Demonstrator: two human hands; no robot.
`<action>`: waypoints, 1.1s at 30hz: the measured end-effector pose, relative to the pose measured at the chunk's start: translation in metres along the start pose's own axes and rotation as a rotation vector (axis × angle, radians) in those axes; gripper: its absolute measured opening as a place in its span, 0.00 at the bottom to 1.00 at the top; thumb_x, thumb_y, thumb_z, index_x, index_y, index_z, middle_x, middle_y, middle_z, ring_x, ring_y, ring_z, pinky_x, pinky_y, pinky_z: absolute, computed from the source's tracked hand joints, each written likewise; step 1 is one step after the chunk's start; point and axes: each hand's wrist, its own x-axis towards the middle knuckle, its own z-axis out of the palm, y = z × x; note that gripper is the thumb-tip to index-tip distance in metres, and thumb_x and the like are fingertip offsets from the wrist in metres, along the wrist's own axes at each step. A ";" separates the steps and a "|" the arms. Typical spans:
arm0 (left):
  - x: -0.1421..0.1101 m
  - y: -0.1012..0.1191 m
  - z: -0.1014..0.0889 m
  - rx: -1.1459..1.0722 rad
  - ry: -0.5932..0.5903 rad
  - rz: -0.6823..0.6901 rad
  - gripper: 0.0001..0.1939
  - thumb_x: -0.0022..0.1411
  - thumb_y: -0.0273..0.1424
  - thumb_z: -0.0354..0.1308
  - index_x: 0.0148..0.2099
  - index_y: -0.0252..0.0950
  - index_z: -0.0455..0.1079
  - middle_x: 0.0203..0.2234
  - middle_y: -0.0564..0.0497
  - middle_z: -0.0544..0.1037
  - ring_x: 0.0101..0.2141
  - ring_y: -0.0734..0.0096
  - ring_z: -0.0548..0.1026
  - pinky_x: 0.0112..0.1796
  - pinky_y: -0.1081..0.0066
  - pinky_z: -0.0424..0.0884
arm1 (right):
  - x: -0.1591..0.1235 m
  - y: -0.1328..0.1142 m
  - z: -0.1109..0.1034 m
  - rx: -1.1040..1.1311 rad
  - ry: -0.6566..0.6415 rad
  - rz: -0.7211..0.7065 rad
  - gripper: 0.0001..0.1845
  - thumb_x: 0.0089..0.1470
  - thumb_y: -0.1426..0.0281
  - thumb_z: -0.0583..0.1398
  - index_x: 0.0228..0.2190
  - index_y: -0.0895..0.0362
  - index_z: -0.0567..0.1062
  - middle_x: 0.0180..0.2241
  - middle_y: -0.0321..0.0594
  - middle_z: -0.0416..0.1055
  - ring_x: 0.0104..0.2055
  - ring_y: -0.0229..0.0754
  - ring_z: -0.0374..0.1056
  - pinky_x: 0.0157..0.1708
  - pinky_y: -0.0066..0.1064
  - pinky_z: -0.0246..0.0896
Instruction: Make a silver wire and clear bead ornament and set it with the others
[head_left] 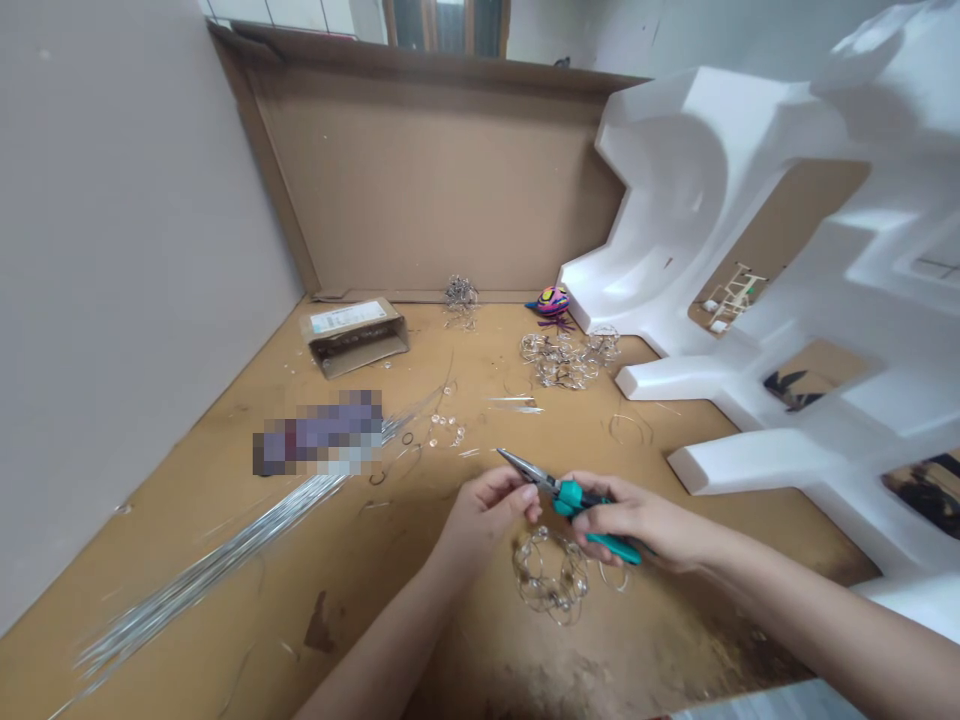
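Note:
My right hand (626, 520) is wrapped around the teal and black handles of long-nose pliers (571, 500), whose tips point up and left. Close against the plier jaws, my left hand (499, 510) has its fingers pinched together; what they hold is too small to make out. Below both hands is a ring of looped wire with clear beads (551, 578). Whether it hangs from my fingers or lies on the table cannot be told. A smaller wire loop (615, 577) shows beside it, under the handles.
A bundle of straight wires (277, 525) lies at left, near a pixelated patch. Loose clear beads (448, 430) are scattered mid-table. Behind are an open cardboard box (360, 335), wire clusters (562, 360) and a colourful object (551, 302). White foam packaging (720, 390) lines the right side.

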 end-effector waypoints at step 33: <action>-0.003 -0.001 0.005 -0.008 0.151 0.058 0.07 0.51 0.33 0.59 0.30 0.35 0.69 0.23 0.53 0.74 0.28 0.73 0.71 0.34 0.72 0.66 | 0.004 -0.003 -0.004 -0.109 -0.027 0.097 0.13 0.40 0.74 0.54 0.33 0.60 0.67 0.29 0.36 0.66 0.28 0.35 0.61 0.28 0.27 0.57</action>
